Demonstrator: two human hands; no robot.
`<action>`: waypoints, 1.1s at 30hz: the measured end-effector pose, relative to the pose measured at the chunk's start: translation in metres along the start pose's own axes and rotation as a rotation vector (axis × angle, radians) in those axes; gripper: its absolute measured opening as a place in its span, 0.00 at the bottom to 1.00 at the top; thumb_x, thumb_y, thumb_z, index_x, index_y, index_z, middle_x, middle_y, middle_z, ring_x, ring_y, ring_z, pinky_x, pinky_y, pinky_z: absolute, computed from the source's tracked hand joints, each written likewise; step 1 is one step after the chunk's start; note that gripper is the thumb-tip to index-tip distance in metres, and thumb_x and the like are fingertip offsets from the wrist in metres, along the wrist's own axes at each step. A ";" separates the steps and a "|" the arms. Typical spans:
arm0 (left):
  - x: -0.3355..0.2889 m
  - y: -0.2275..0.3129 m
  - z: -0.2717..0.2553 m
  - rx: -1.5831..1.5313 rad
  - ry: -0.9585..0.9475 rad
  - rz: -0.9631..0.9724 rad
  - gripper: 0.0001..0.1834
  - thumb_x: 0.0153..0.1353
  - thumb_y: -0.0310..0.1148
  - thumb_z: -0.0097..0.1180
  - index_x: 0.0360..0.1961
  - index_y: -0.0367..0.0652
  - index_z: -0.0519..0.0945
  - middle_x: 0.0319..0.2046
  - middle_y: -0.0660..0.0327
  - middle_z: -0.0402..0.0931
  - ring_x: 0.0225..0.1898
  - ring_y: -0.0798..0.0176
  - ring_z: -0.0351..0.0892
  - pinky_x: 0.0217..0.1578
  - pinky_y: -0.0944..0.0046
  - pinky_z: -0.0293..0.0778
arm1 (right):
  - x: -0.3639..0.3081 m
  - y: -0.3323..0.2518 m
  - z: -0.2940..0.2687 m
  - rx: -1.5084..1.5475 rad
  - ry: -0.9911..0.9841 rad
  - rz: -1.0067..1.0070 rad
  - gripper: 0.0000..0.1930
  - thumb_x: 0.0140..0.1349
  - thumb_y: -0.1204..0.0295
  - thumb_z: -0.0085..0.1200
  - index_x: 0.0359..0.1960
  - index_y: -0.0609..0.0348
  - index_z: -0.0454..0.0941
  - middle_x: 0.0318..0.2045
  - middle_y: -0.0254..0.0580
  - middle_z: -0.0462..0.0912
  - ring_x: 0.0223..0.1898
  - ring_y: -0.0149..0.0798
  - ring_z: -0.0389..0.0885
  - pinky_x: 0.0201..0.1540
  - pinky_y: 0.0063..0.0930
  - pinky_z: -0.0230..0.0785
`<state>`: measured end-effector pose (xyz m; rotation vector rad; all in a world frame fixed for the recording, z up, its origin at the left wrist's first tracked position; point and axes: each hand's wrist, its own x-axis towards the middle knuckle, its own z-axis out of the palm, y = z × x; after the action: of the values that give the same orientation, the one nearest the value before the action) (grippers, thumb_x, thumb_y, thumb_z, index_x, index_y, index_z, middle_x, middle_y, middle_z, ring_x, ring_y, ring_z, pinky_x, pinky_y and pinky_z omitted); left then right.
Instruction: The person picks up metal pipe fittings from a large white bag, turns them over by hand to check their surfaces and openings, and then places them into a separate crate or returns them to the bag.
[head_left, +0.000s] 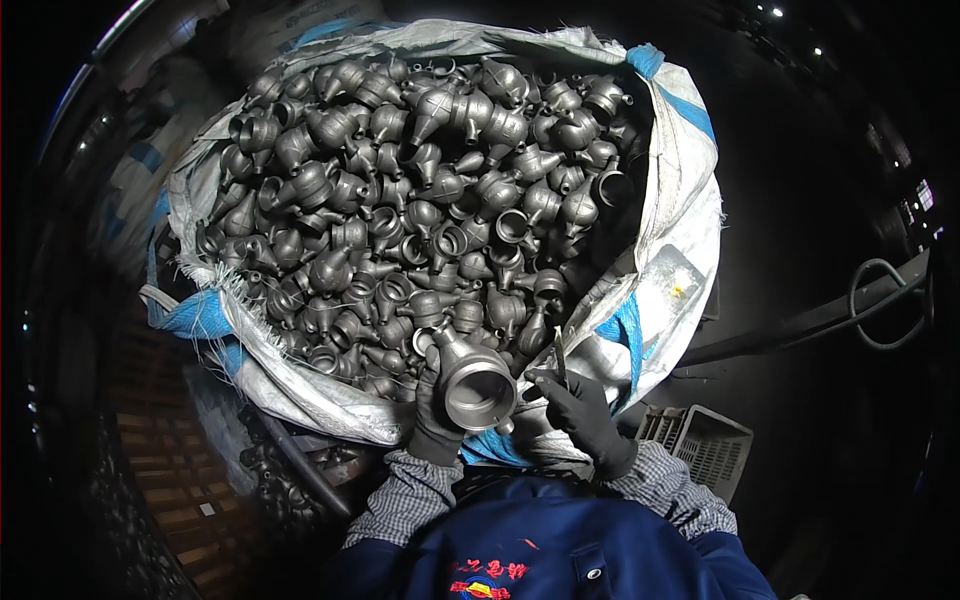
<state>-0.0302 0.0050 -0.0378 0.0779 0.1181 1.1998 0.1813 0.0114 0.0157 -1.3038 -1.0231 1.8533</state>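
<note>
My left hand, in a dark glove, grips a grey metal casting at the near edge of a large white woven bag. The casting has a wide round mouth turned up toward me and a narrower neck on its far side. Just to its right, my gloved right hand is closed around a thin, narrow tool that points upward; its exact kind cannot be made out. A heap of similar grey castings fills the bag beyond both hands.
At the lower right stands a grey slatted plastic crate. A dark bar with a round metal loop juts in from the right. Brown wooden slats lie at the lower left, with more castings beside them. Blue straps hang on the bag.
</note>
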 end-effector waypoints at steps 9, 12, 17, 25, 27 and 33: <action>0.005 0.006 -0.058 -0.157 0.153 0.139 0.28 0.69 0.51 0.37 0.59 0.41 0.67 0.56 0.50 0.71 0.57 0.49 0.70 0.58 0.44 0.68 | -0.029 -0.007 0.017 0.107 -0.147 0.088 0.17 0.65 0.67 0.55 0.54 0.60 0.77 0.22 0.29 0.76 0.18 0.21 0.68 0.21 0.17 0.57; 0.008 0.007 -0.083 -0.362 0.103 0.078 0.28 0.68 0.53 0.39 0.59 0.43 0.66 0.58 0.53 0.69 0.59 0.52 0.68 0.62 0.48 0.63 | -0.034 -0.013 0.020 0.184 -0.197 0.091 0.17 0.65 0.71 0.55 0.54 0.62 0.76 0.22 0.29 0.76 0.18 0.20 0.68 0.19 0.17 0.55; 0.008 -0.008 -0.041 -0.190 0.370 0.115 0.24 0.68 0.50 0.39 0.48 0.39 0.71 0.41 0.53 0.74 0.43 0.52 0.75 0.45 0.48 0.75 | -0.036 -0.017 0.022 0.150 -0.169 0.045 0.18 0.64 0.70 0.56 0.55 0.62 0.76 0.25 0.29 0.78 0.19 0.20 0.67 0.21 0.16 0.56; 0.005 -0.011 -0.058 -0.169 0.558 0.149 0.28 0.68 0.52 0.38 0.55 0.40 0.70 0.51 0.48 0.74 0.50 0.47 0.75 0.48 0.42 0.76 | -0.035 -0.019 0.019 0.151 -0.131 -0.013 0.21 0.62 0.70 0.59 0.57 0.60 0.75 0.34 0.28 0.82 0.26 0.18 0.70 0.28 0.12 0.60; 0.003 -0.012 -0.057 -0.105 0.572 0.135 0.29 0.67 0.53 0.40 0.58 0.41 0.68 0.55 0.47 0.71 0.55 0.46 0.73 0.51 0.41 0.74 | -0.028 -0.010 0.019 -0.015 -0.059 -0.175 0.24 0.59 0.72 0.61 0.57 0.62 0.74 0.39 0.32 0.82 0.32 0.21 0.73 0.33 0.17 0.65; -0.011 -0.014 -0.051 -0.108 0.370 -0.110 0.37 0.65 0.57 0.45 0.67 0.45 0.58 0.65 0.48 0.60 0.62 0.42 0.65 0.55 0.35 0.69 | -0.004 -0.001 0.014 -0.393 0.098 -0.586 0.22 0.56 0.72 0.64 0.53 0.61 0.77 0.38 0.40 0.80 0.35 0.27 0.76 0.36 0.22 0.69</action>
<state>-0.0281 -0.0105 -0.0897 -0.2443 0.3768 1.0987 0.1688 0.0056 0.0212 -1.1227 -1.5691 1.1751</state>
